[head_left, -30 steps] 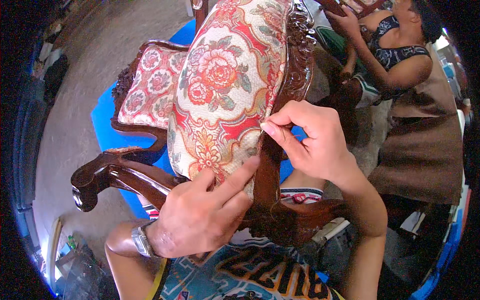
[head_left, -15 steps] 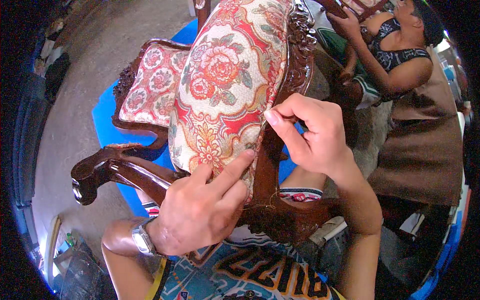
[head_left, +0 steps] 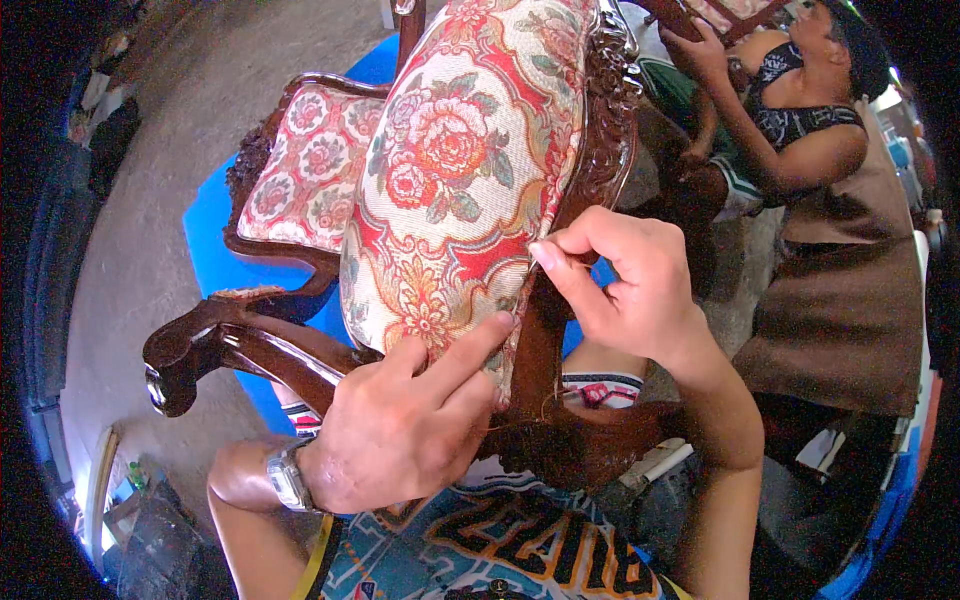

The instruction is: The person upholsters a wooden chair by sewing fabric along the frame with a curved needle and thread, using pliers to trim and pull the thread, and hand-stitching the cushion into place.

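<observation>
1. Flowery cushion (head_left: pixel 440 150) sits in the middle, on a dark wooden chair, with its right edge just by the fingertips.
2. The right hand (head_left: pixel 625 285) has its thumb and first finger squeezed together at that edge. What is between them is too small to tell.
3. The left hand (head_left: pixel 400 430) lies on the near end of the cushion. Its fingers are loose and spread, not closed around anything, and the pointing finger rests by the right edge.
4. Cloth already covers all of the top that shows, and it looks full and smooth. Farther along the right side it meets the carved wood (head_left: pixel 605 150), so that part looks done.
5. The edge by the two hands seems to be the part left to work on. The left hand hides some of the near end, so I can't tell if that is finished.
6. To the left, a smaller flowery pad (head_left: pixel 310 165) looks all covered. A curvy wooden arm (head_left: pixel 275 350) sticks out nearer, with something blue (head_left: pixel 215 240) underneath.
7. Far right, another person (head_left: pixel 815 150) sits near some brown cloth (head_left: pixel 840 320).
</observation>
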A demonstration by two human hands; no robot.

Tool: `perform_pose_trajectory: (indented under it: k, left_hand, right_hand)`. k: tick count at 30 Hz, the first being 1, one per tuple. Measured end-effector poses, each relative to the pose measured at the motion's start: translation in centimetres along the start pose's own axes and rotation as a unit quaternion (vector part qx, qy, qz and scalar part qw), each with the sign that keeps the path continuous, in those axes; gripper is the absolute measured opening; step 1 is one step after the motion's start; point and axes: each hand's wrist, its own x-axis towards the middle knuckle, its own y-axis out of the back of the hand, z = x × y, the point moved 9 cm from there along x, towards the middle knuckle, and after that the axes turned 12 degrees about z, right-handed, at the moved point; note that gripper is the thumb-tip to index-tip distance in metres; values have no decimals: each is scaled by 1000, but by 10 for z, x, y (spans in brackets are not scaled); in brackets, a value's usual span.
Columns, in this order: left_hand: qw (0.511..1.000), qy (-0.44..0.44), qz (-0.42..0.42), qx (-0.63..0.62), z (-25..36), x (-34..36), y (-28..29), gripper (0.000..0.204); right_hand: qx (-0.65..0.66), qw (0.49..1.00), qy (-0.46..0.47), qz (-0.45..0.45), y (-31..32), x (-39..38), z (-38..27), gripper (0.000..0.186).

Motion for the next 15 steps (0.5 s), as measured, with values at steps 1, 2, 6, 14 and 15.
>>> perform_pose_trajectory:
  k: [1, 2, 6, 14, 15]
  left_hand:
    - [1000, -4, 5, 0, 1, 1, 1, 19]
    - [1000, -5, 5, 0, 2, 1, 1, 19]
    - [1000, -5, 6, 6, 5, 4, 1, 19]
    - [999, -1, 27, -19, 5, 7, 4, 20]
    - [1000, -3, 21, -21, 7, 7, 4, 20]
  right_hand:
    - [-5, 1000, 11, 14, 3, 0, -2, 18]
    - [-6, 1000, 11, 14, 4, 0, -3, 18]
    - [14, 999, -29, -15, 7, 1, 5, 16]
    - [21, 999, 8, -30, 6, 1, -4, 10]
    - [19, 999, -23, -16, 9, 0, -1, 9]
